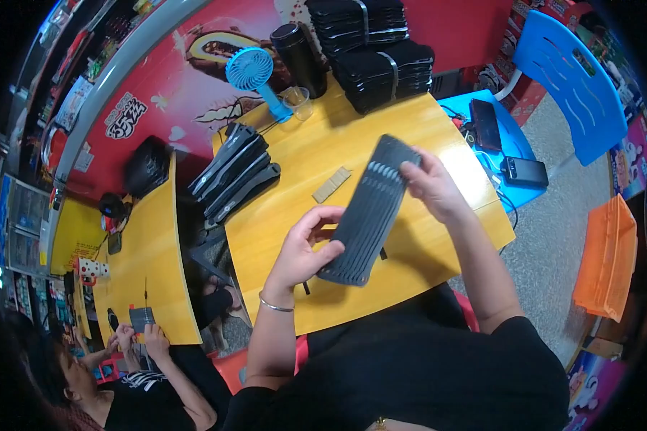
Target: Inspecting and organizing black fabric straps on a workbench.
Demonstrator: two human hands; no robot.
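Observation:
Above the yellow table [302, 309] I hold a fanned stack of dark grey flat strips [366, 215], tilted with its top end away to the right. My left hand [305, 248] grips its lower left edge, thumb on the front face. My right hand [431, 183] pinches its upper right edge. Just beyond the stack lies a small tan bundle of flat pieces [331, 184] on the table. Short black pieces [307, 288] show on the tabletop near my left wrist; what they are I cannot make out.
Black folded bundles [237, 176] lie at the table's left. Along the back stand a blue fan [250, 70], a clear cup [297, 103], a black bottle [298, 57] and tied black stacks [384, 72]. A blue chair [564, 86] is right; another person [133, 388] works at the left table.

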